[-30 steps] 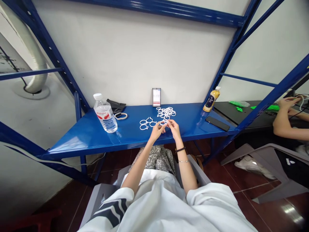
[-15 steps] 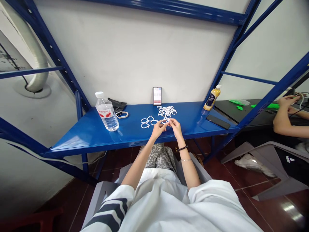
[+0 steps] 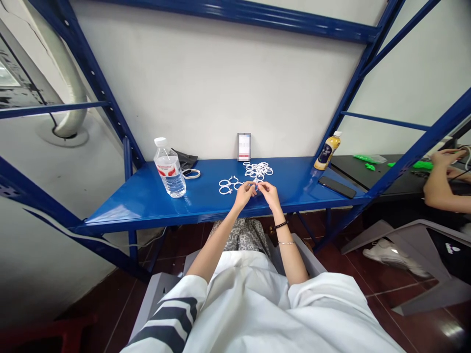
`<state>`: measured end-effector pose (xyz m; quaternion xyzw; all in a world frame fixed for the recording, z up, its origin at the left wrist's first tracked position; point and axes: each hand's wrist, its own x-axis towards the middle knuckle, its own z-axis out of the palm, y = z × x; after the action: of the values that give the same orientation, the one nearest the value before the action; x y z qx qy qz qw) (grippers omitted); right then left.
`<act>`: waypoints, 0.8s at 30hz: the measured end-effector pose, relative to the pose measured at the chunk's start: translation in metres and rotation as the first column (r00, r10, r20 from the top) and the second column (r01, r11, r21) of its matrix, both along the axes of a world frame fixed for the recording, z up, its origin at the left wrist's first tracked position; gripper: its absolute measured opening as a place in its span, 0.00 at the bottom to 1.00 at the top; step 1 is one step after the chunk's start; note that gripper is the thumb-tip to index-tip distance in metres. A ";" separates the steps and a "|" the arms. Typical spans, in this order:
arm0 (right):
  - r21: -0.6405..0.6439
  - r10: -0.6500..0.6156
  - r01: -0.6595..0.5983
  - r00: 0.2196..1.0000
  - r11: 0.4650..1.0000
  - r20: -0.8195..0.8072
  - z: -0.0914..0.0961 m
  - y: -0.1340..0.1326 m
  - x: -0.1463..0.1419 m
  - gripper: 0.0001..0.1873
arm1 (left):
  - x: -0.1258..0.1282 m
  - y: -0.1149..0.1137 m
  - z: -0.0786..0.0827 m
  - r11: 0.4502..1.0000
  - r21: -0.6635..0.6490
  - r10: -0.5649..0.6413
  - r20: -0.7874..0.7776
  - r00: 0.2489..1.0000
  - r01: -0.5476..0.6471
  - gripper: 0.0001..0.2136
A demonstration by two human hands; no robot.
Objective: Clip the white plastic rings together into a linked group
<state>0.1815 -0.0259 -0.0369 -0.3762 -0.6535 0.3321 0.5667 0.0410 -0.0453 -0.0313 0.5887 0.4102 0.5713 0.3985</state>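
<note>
My left hand and my right hand meet above the front part of the blue table. Both are closed, fingertips pinched on a white plastic ring that is mostly hidden by the fingers. To the left of my left hand lie several white rings with small eyelets, which look like curtain rings. Just beyond my hands is a heap of similar white rings.
A water bottle stands at left beside a pale wristband and a black pouch. A propped phone leans on the wall. At right are a drink bottle and a black phone. Another person's arm shows far right.
The view has shifted slightly, moving everything a little to the right. My fingers have come closer around the ring, which shows less now. The loose rings and the heap lie as before.
</note>
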 end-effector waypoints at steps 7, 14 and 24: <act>0.088 -0.147 0.135 0.977 0.987 0.151 -0.006 0.006 0.000 0.15 | -0.002 0.002 -0.005 0.993 -0.024 0.114 -0.032 0.993 -0.115 0.08; 0.248 -0.308 0.213 0.833 0.945 0.459 0.004 0.009 -0.005 0.14 | -0.002 0.004 -0.006 0.980 -0.022 0.196 -0.082 0.977 -0.198 0.10; 0.363 -0.297 0.063 0.715 0.929 0.634 0.029 0.040 -0.005 0.11 | 0.001 0.005 -0.010 0.968 0.052 0.253 -0.178 0.951 -0.247 0.16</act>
<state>0.1760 0.0142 -0.0080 -0.4381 -0.8185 0.0053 0.3715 0.0420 -0.0402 -0.0416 0.5879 0.5078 0.5665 0.2749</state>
